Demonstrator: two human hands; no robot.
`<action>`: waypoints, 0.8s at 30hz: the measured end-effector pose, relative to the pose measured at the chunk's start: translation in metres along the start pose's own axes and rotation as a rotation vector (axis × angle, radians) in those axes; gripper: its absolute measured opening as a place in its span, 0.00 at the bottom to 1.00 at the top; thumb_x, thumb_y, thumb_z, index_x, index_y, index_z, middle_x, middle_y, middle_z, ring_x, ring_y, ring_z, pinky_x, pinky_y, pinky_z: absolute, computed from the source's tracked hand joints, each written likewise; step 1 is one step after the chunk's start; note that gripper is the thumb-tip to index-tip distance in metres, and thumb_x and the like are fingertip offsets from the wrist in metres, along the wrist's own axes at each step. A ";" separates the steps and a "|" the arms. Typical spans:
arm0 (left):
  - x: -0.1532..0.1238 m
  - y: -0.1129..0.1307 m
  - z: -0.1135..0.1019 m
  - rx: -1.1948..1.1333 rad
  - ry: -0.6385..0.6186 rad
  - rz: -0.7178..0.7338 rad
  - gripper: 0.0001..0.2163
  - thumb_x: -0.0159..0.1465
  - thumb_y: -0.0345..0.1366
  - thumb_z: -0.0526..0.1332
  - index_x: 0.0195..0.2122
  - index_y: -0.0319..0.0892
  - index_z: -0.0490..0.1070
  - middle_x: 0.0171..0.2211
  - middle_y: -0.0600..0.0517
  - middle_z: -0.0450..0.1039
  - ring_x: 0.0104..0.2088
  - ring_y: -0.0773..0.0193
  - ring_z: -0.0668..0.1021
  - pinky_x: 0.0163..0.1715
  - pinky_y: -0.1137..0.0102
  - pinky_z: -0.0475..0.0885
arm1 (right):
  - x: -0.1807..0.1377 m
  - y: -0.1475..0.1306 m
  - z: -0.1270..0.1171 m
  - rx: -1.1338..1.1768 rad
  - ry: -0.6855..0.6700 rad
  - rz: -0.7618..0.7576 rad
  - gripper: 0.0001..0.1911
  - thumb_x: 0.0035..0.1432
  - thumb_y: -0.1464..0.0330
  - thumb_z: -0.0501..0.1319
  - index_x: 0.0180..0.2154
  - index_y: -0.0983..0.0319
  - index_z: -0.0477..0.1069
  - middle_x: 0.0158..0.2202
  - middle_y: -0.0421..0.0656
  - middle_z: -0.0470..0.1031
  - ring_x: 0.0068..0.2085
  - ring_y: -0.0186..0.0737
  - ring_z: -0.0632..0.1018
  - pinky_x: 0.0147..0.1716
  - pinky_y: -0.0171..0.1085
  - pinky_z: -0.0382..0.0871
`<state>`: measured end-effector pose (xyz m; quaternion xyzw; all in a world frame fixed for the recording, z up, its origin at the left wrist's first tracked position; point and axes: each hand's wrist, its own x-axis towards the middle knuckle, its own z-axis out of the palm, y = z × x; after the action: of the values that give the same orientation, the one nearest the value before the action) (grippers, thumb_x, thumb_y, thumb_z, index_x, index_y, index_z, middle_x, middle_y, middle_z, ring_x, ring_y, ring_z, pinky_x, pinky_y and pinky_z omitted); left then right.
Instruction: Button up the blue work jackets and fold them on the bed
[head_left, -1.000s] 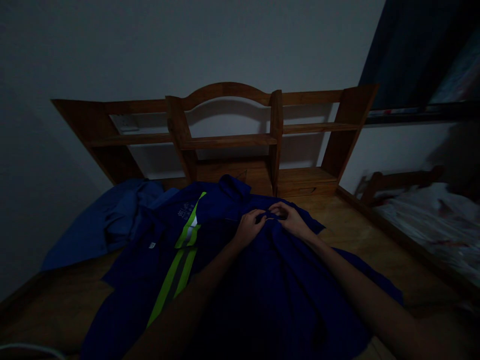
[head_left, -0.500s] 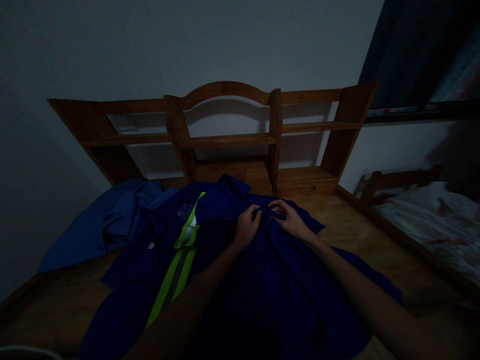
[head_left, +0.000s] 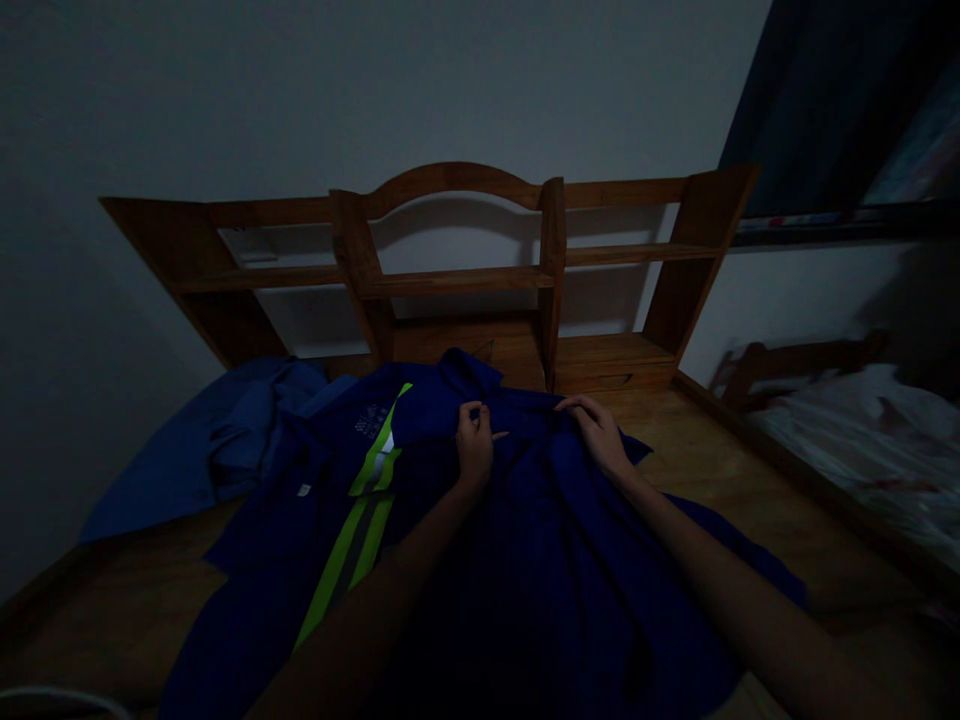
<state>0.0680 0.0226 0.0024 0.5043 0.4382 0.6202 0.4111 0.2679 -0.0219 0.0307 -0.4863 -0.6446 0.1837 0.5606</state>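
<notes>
A dark blue work jacket (head_left: 525, 560) with yellow-green reflective stripes (head_left: 352, 540) lies spread over a wooden desk (head_left: 720, 480). My left hand (head_left: 475, 445) is closed in a pinch on the fabric just below the jacket's collar. My right hand (head_left: 600, 432) rests on the jacket a little to the right, fingers curled down onto the cloth, gripping it near the collar. Both forearms stretch across the jacket's lower part. The room is dim.
A second, lighter blue garment (head_left: 217, 440) lies bunched at the desk's left. A wooden shelf unit (head_left: 450, 280) stands at the desk's back against the wall. A bed with pale bedding (head_left: 847, 440) is at the right, a dark curtain (head_left: 825, 100) above it.
My hands were together on one spot of the jacket; they have moved apart, the left sliding left toward the collar, the right shifting slightly right.
</notes>
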 end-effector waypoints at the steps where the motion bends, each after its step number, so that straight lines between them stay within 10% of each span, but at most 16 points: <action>1: 0.000 0.000 0.000 -0.004 -0.002 -0.008 0.14 0.62 0.44 0.53 0.44 0.41 0.60 0.24 0.57 0.57 0.24 0.74 0.68 0.28 0.69 0.77 | 0.000 0.000 0.000 -0.001 -0.002 0.009 0.13 0.57 0.67 0.49 0.35 0.60 0.73 0.35 0.41 0.73 0.39 0.40 0.71 0.41 0.37 0.61; 8: -0.013 0.018 0.001 0.204 0.061 0.181 0.15 0.64 0.35 0.50 0.53 0.44 0.55 0.39 0.48 0.68 0.42 0.63 0.74 0.46 0.62 0.71 | -0.001 -0.007 0.001 0.013 0.038 0.013 0.14 0.60 0.62 0.49 0.38 0.60 0.70 0.39 0.42 0.72 0.43 0.40 0.71 0.45 0.37 0.61; 12: -0.024 0.038 0.004 0.384 0.090 0.494 0.24 0.63 0.31 0.50 0.60 0.43 0.46 0.62 0.44 0.48 0.63 0.60 0.53 0.62 0.61 0.49 | -0.003 -0.014 0.004 0.001 0.077 0.020 0.18 0.58 0.57 0.54 0.48 0.59 0.64 0.48 0.43 0.68 0.49 0.40 0.68 0.51 0.37 0.58; 24: -0.020 0.022 -0.002 0.980 -0.018 0.602 0.29 0.58 0.32 0.56 0.61 0.39 0.50 0.63 0.40 0.44 0.64 0.48 0.48 0.60 0.50 0.42 | -0.001 0.025 0.012 -0.132 -0.324 -0.015 0.29 0.48 0.66 0.62 0.54 0.56 0.63 0.52 0.43 0.67 0.52 0.43 0.69 0.53 0.43 0.60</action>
<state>0.0674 -0.0027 0.0184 0.7437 0.5080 0.4301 -0.0616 0.2677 -0.0075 0.0072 -0.4811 -0.7409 0.2128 0.4175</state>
